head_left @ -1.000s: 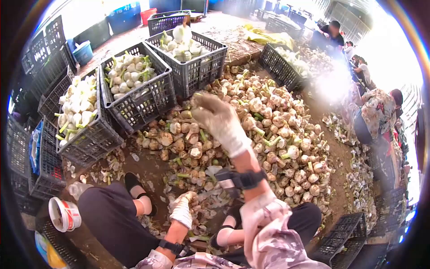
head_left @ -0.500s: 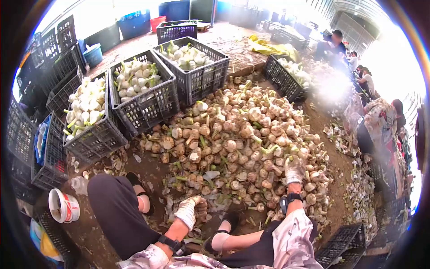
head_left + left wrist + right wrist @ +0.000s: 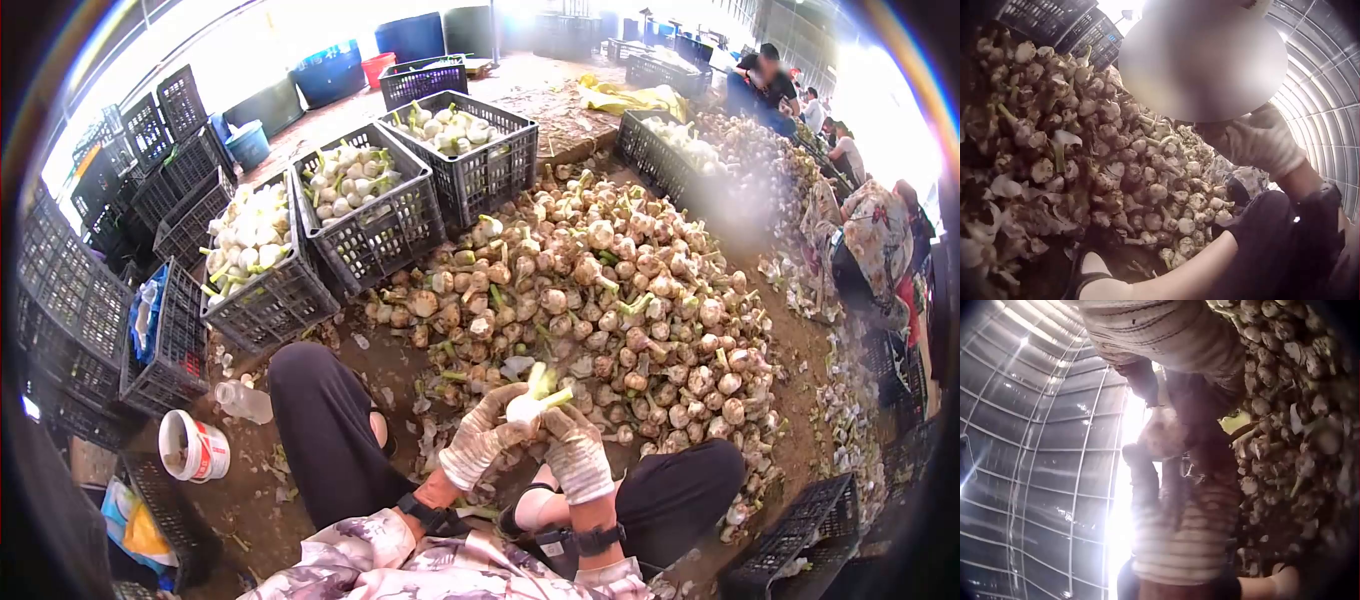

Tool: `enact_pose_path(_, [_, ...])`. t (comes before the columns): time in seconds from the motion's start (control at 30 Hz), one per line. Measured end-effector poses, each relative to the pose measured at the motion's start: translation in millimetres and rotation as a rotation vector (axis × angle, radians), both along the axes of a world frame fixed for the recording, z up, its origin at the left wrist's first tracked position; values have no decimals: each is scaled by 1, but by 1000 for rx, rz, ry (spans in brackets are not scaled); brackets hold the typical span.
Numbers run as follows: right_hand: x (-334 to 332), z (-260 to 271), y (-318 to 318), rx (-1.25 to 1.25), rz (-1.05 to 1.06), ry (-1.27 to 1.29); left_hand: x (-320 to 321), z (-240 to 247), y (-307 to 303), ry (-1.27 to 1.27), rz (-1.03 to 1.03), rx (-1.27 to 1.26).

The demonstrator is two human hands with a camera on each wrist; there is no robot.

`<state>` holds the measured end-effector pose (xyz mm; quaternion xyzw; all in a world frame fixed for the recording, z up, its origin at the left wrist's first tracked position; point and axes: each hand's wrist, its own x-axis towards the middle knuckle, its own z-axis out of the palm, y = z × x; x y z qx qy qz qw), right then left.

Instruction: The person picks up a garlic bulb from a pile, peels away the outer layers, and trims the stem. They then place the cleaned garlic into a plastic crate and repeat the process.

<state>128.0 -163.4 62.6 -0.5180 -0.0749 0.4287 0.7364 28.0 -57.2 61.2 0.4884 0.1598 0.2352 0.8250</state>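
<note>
A pale garlic bulb (image 3: 524, 408) with cut green stems is held between two gloved hands, above the person's lap in the head view. The left hand (image 3: 480, 440) grips it from the left. From the right, the right hand (image 3: 580, 455) pinches it near the stem. In the right wrist view the bulb (image 3: 1165, 432) shows between the fingers of both hands. The left wrist view shows the right hand (image 3: 1263, 142), partly behind a blurred patch that hides the bulb. Beyond the hands lies a large heap of unpeeled garlic (image 3: 600, 290).
Three black crates (image 3: 375, 235) of whitish bulbs stand behind the heap on the left, another crate (image 3: 650, 165) at the back right. A white tub (image 3: 194, 446) and a clear jar (image 3: 243, 401) are beside the left knee. People (image 3: 770, 80) work at the far right.
The right hand swung from over the heap to its right side, then back to meet the left hand. A pale bulb is now between both hands, and the left hand has risen slightly.
</note>
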Motion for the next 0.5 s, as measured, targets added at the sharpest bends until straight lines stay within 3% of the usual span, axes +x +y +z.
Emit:
enact_pose_path(0.07, [1, -6, 5, 51, -31, 128, -4, -5, 1, -6, -9, -136])
enact_pose_path(0.27, [1, -9, 0, 84, 76, 142, -12, -9, 7, -56, -28, -544])
enact_pose_path(0.37, [0, -5, 6, 78, 84, 113, -14, -9, 11, -42, -21, -480])
enact_pose_path(0.47, [-4, -1, 11, -88, 90, 12, -13, -10, 15, 114, 57, 112])
enact_pose_path(0.5, [-7, -11, 11, -39, 134, -68, -16, -14, 16, 137, 52, 9])
